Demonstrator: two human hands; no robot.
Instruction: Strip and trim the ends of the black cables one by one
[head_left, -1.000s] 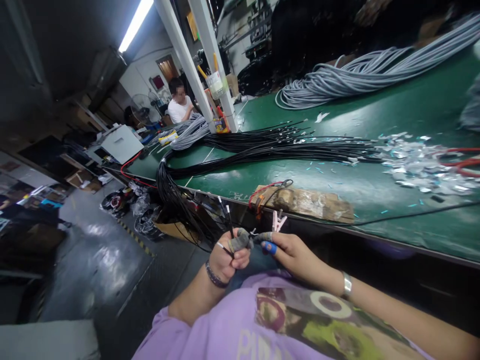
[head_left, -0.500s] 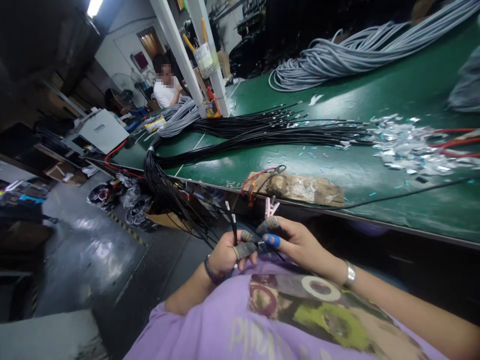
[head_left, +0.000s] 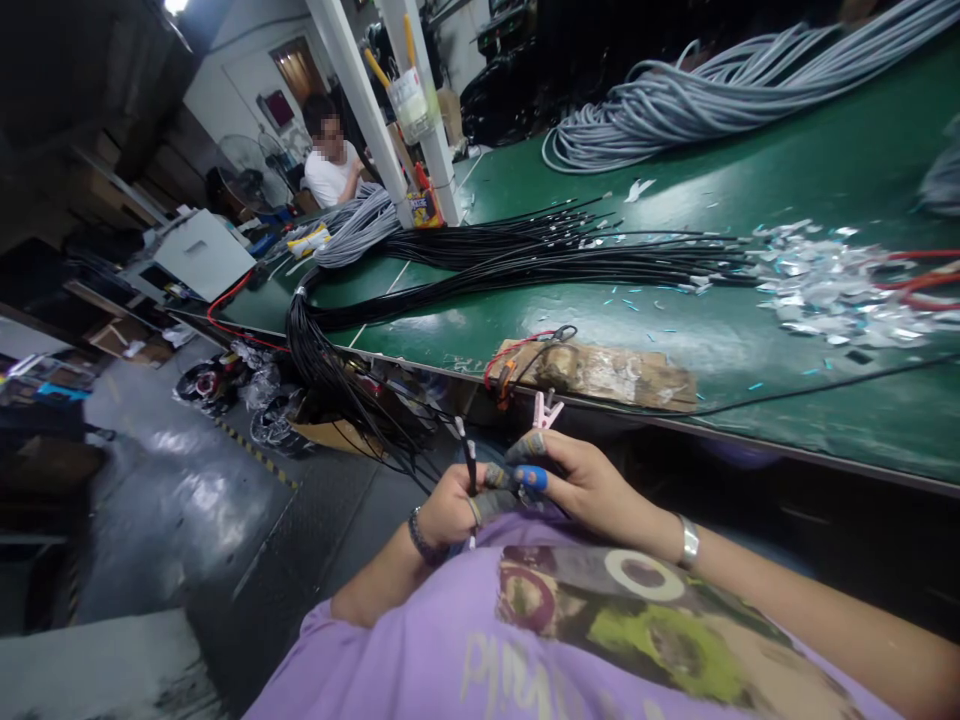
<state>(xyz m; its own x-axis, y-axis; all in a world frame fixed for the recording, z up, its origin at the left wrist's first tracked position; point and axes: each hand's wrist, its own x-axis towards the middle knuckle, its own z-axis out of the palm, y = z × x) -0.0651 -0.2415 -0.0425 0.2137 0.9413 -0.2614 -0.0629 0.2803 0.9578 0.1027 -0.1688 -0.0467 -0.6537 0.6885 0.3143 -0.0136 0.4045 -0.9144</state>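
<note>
Head view: low in the middle of the frame, the left hand (head_left: 450,505) is closed in a fist around a thin black cable (head_left: 469,462) that stands upright, its pale tip above the knuckles. The right hand (head_left: 589,485) has its taped fingertips (head_left: 531,478) drawn together against the left thumb; I cannot tell whether they pinch the cable. Judging by the table, much is handled already: foil scraps (head_left: 825,290) litter the green table (head_left: 825,170) at the right. A thick bundle of black cables (head_left: 525,270) across the middle looks like work left. Compared with half a second ago, only one pale tip shows instead of two, and the hands sit closer together.
</note>
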